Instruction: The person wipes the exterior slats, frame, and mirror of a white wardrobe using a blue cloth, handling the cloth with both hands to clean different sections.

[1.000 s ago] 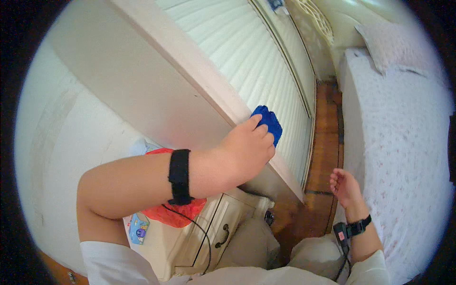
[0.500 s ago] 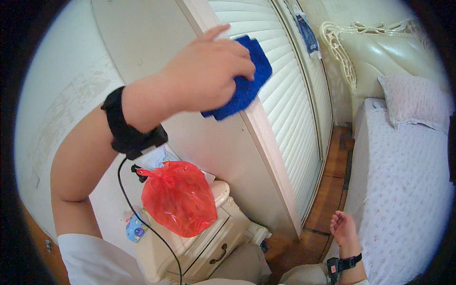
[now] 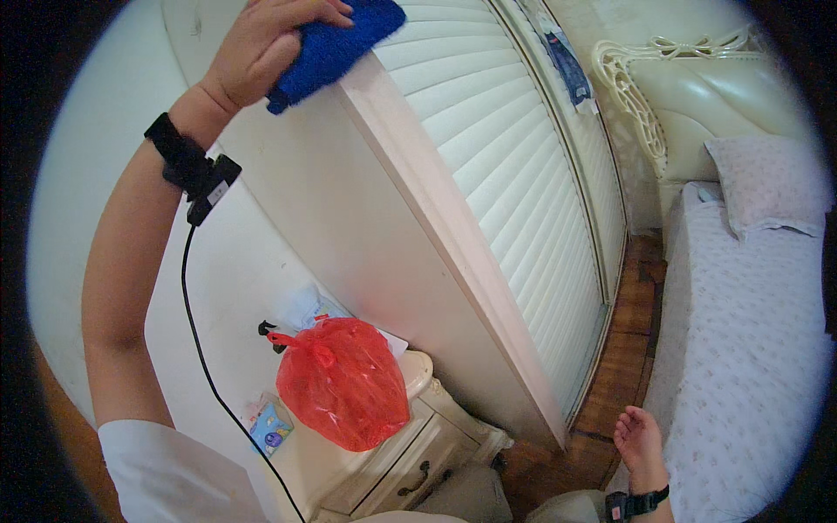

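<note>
My left hand (image 3: 261,52) is closed on a blue cloth (image 3: 338,50), high up at the top of the view. The cloth lies across the front edge (image 3: 423,205) of a pale wardrobe's side panel (image 3: 323,183), against both faces of that edge. Part of my hand and the cloth's top are cut off by the frame. Low on the right, my right hand (image 3: 640,443) hangs beside the bed, its fingers loosely bent and holding nothing. Each wrist wears a black strap with a small device, and a black cable (image 3: 199,349) runs down from the left one.
Below the panel stands a cream nightstand (image 3: 423,436) with a tied red plastic bag (image 3: 344,383) and a blue packet (image 3: 270,427) on it. The wardrobe has white slatted doors (image 3: 497,157). At right is a bed (image 3: 741,366) with a pillow (image 3: 772,187); wooden floor (image 3: 610,366) lies between.
My left hand has slid the cloth up and to the left along the panel's edge. My right hand stays low by the bed. The view has shifted slightly.
</note>
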A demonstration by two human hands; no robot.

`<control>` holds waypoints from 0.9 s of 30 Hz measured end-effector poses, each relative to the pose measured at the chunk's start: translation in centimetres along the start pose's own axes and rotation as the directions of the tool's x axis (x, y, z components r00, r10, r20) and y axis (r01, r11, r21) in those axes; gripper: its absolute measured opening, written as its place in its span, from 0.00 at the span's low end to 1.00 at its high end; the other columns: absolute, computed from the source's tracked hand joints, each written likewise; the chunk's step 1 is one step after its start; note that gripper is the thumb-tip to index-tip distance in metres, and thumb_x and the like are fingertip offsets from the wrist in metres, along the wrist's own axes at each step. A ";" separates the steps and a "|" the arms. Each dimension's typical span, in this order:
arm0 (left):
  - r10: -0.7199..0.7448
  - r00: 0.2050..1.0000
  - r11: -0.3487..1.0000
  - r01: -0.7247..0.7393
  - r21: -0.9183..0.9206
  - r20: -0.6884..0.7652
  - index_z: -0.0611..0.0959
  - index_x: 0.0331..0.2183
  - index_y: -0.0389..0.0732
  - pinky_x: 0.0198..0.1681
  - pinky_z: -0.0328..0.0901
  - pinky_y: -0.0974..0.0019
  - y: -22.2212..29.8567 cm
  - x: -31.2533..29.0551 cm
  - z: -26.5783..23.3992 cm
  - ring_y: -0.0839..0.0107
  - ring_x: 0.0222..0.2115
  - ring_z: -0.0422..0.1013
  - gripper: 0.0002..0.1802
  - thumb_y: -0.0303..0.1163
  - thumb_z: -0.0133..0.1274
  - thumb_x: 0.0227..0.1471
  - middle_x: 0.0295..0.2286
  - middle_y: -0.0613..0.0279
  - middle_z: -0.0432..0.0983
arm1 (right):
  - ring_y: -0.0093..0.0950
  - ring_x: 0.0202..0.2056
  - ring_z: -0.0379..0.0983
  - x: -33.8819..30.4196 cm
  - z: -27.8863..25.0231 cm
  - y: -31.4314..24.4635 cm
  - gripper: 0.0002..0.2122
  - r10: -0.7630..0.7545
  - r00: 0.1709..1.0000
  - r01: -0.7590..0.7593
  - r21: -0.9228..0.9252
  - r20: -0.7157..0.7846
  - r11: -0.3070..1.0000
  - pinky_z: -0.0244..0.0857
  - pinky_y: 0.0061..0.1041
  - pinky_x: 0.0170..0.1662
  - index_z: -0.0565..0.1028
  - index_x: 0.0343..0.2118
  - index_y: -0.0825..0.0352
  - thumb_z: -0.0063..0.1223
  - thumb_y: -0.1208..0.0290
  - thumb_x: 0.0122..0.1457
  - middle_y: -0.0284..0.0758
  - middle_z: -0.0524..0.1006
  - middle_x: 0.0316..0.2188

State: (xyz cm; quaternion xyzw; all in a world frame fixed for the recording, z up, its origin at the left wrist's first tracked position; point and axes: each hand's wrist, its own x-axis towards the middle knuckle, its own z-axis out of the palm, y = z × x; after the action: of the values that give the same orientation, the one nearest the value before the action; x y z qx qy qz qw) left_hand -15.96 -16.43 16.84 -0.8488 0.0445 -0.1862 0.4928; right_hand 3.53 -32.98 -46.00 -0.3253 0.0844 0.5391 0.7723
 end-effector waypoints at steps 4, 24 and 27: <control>0.031 0.995 0.995 -0.022 0.095 -0.100 0.81 0.31 0.42 0.61 0.39 0.48 -3.8 0.8 -0.5 0.61 0.44 0.68 0.22 0.48 0.39 0.53 0.36 0.57 0.75 | 0.24 0.26 0.68 0.5 -1.1 0.2 0.06 0.017 0.995 -0.024 0.072 0.094 0.997 0.65 0.19 0.29 0.72 0.30 0.62 0.49 0.66 0.56 0.30 0.72 0.25; 0.228 0.956 0.968 -0.243 -0.061 -0.186 0.81 0.34 0.48 0.54 0.50 0.55 -7.3 -0.6 -0.2 0.69 0.42 0.69 0.20 0.53 0.48 0.49 0.35 0.65 0.74 | 0.22 0.32 0.70 0.7 -2.1 2.8 0.07 0.230 0.969 -0.223 -0.082 0.089 0.971 0.66 0.21 0.33 0.75 0.34 0.59 0.51 0.64 0.57 0.27 0.76 0.29; 0.238 0.940 0.962 -0.262 -0.071 -0.244 0.79 0.32 0.49 0.54 0.50 0.59 -10.6 0.5 -1.6 0.71 0.42 0.69 0.17 0.51 0.47 0.50 0.36 0.67 0.74 | 0.23 0.31 0.70 -3.4 2.2 1.6 0.06 0.174 0.980 -0.159 -0.147 0.098 0.976 0.65 0.22 0.33 0.75 0.34 0.59 0.51 0.64 0.57 0.27 0.75 0.29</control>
State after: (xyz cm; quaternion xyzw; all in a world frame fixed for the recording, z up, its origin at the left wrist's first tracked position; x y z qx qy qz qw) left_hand -17.25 -12.43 26.76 -0.8327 0.2192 -0.2179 0.4595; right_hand 0.22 -34.02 -43.29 -0.3394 0.0310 0.6236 0.7035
